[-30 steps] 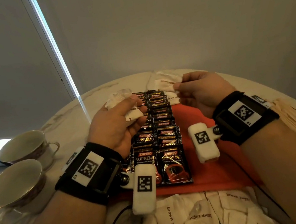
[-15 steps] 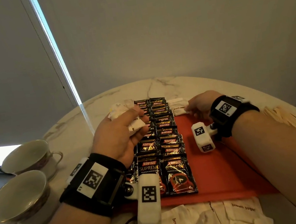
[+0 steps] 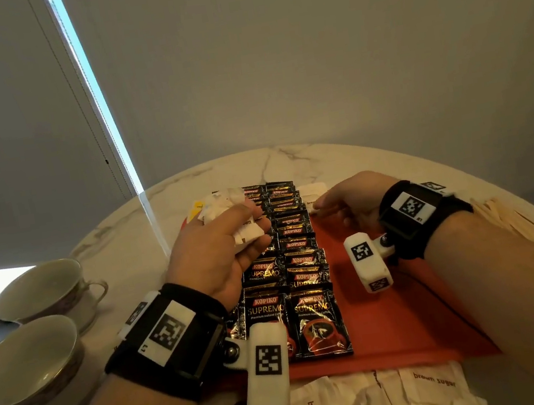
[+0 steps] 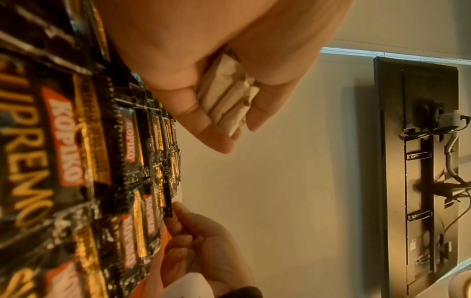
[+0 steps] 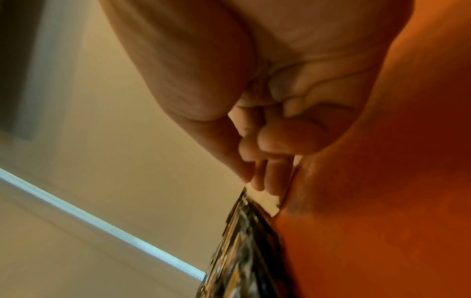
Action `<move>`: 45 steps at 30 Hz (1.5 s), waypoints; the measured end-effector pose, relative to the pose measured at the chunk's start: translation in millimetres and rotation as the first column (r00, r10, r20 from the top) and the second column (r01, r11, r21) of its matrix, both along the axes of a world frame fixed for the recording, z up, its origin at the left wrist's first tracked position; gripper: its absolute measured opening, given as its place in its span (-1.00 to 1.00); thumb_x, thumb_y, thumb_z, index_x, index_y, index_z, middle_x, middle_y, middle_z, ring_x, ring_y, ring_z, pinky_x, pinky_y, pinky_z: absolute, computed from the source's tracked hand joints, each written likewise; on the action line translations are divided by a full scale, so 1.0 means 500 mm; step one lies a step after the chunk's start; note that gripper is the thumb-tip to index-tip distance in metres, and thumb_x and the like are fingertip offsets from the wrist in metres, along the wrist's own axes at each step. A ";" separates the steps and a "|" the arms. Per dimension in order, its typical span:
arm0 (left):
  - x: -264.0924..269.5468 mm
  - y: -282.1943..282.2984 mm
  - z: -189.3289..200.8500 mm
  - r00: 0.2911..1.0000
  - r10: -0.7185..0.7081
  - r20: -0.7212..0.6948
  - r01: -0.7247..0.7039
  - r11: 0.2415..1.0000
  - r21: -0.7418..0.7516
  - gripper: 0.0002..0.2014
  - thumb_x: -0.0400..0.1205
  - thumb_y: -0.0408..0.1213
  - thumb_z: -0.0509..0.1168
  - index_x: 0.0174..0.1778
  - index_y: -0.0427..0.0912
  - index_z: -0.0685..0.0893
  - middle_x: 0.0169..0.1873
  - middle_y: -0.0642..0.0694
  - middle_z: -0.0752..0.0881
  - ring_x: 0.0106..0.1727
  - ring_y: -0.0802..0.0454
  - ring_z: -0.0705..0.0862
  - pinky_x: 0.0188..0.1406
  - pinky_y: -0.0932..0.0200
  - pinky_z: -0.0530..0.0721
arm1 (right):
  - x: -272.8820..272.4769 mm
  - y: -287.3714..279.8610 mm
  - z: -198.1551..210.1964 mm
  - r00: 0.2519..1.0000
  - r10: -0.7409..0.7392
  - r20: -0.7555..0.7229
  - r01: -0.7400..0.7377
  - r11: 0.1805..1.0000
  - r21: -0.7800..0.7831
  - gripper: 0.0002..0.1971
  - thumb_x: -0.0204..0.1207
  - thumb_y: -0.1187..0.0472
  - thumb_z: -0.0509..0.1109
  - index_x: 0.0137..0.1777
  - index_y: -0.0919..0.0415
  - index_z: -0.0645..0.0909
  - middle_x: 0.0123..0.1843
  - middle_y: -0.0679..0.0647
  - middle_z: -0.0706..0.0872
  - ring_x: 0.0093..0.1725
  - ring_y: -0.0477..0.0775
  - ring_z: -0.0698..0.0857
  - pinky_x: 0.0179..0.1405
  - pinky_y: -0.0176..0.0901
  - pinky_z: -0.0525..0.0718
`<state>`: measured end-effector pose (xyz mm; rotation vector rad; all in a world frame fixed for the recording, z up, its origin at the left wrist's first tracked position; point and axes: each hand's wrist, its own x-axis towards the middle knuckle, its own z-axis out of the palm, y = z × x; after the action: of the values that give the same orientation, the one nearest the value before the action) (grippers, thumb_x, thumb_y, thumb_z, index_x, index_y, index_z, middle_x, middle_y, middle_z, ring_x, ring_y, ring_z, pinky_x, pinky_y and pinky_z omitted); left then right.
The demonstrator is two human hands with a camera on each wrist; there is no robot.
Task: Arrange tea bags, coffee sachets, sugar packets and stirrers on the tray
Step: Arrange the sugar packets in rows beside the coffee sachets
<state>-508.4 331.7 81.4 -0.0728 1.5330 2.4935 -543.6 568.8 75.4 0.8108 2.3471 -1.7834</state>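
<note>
An orange-red tray (image 3: 397, 321) lies on the marble table with two columns of black coffee sachets (image 3: 299, 266) along its left side. My left hand (image 3: 254, 221) hovers above the sachets and grips a bunch of white sugar packets (image 3: 224, 205); in the left wrist view the sugar packets (image 4: 226, 94) sit between thumb and fingers. My right hand (image 3: 320, 206) is low at the tray's far end, pinching one white sugar packet (image 3: 314, 191) right beside the sachet column. In the right wrist view that packet (image 5: 265, 199) touches the tray (image 5: 382, 201).
Loose brown sugar packets (image 3: 392, 398) lie at the table's near edge, in front of the tray. Wooden stirrers (image 3: 518, 227) lie right of the tray. Two teacups (image 3: 40, 295) (image 3: 26, 363) stand at the left. A yellow-tagged item (image 3: 197, 207) shows behind my left hand.
My right hand moved forward and down from beside the left hand to the tray's far end, carrying a sugar packet. The left hand stayed nearly still.
</note>
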 end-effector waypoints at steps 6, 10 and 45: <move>0.004 0.001 0.004 0.996 -0.080 0.050 0.076 0.994 0.073 -0.84 0.70 -0.54 0.26 0.15 -0.38 0.70 0.04 -0.37 0.86 -0.06 -0.19 0.90 -0.26 0.10 0.88 | -0.023 -0.011 -0.011 1.000 -0.009 0.007 0.009 1.000 0.012 -0.86 0.53 0.46 0.45 -0.08 0.29 0.83 -0.16 0.15 0.76 -0.41 -0.03 0.55 -0.26 -0.18 0.52; 0.004 0.001 0.008 0.992 -0.123 0.033 0.117 0.983 0.144 -0.75 0.73 -0.59 0.21 0.32 -0.37 0.55 0.08 -0.41 0.86 0.10 -0.32 0.88 -0.18 0.07 0.90 | -0.008 -0.011 -0.008 0.988 -0.103 -0.118 0.077 0.976 -0.204 -0.81 0.58 0.47 0.38 0.12 0.38 0.77 -0.05 0.21 0.82 -0.47 -0.05 0.63 -0.43 -0.22 0.61; -0.002 -0.004 -0.005 0.992 -0.023 -0.128 0.014 0.997 -0.076 -0.59 0.46 -0.19 0.58 0.21 -0.22 0.78 -0.03 -0.16 0.91 -0.23 0.06 0.85 -0.36 0.23 0.79 | 0.098 -0.137 0.026 0.855 0.262 -0.447 -0.413 0.866 -0.283 -0.66 0.38 0.32 0.62 0.16 0.31 0.76 -0.09 0.12 0.86 -0.27 -0.05 0.74 -0.30 -0.24 0.71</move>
<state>-509.4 329.4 79.0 0.0922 1.6691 2.4695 -494.7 500.2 88.2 -0.0362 2.0572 -2.2694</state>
